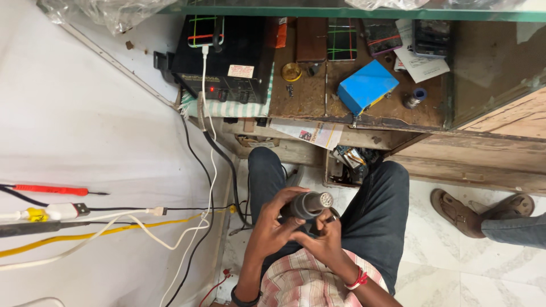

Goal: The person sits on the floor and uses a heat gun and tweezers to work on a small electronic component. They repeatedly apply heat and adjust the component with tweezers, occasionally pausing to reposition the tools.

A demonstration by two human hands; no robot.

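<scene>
Across the left of the view spreads a white work surface (85, 113), with a red-handled probe (51, 190), a white plug adapter (57, 211) and a yellow cable (102, 233) lying on it, while white and black leads trail off its edge toward the floor. Above, a worn wooden shelf (307, 96) sits under a glass counter edge; on it stand a black power unit (224, 54) with a phone (206, 29) bound in rubber bands resting on top, a blue box (367, 85) set at a tilt, a small yellow dish (292, 71) and more banded phones near the back. Below the shelf, pale marble floor tiles (455, 267) show at the right, where another person's sandalled feet (478, 211) rest well apart from the seated person. Dark jeans (375, 210) cover the seated person's knees, and a checked shirt (307, 281) fills the bottom edge. Over the lap, the left hand (270, 230) wraps its fingers closed around the handle of a hot-air tool (307, 204), its round metal nozzle pointing up toward the camera. Just beside it, the right hand (324, 239), wearing a red thread at the wrist, curls loosely with its fingertips touching the tool below the nozzle; whether it pinches anything small cannot be told
</scene>
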